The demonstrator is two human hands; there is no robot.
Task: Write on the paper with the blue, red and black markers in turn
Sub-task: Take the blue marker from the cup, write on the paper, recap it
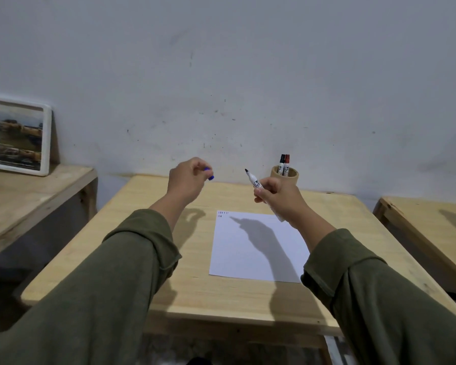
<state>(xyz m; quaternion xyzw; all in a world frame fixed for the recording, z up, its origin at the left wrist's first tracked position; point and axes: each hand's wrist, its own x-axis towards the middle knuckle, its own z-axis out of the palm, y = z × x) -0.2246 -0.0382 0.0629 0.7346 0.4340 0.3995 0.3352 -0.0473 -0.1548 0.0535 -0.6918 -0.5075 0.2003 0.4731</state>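
Note:
A white sheet of paper (258, 248) lies on the wooden table (153, 233), with a few small marks in its top left corner. My right hand (277, 196) is raised above the paper's far edge and grips an uncapped marker (253, 179), tip pointing up and to the left. My left hand (187, 180) is held up to the left of it, fingers closed on the blue cap (209, 173). A black-capped marker (282, 162) and a red-capped marker (287, 162) stand in a round wooden cup (287, 177) at the table's far edge.
A framed picture (20, 135) leans against the wall on a wooden bench (24, 196) to the left. Another wooden table (432, 222) stands at the right. A pale wall (221, 75) rises right behind the table.

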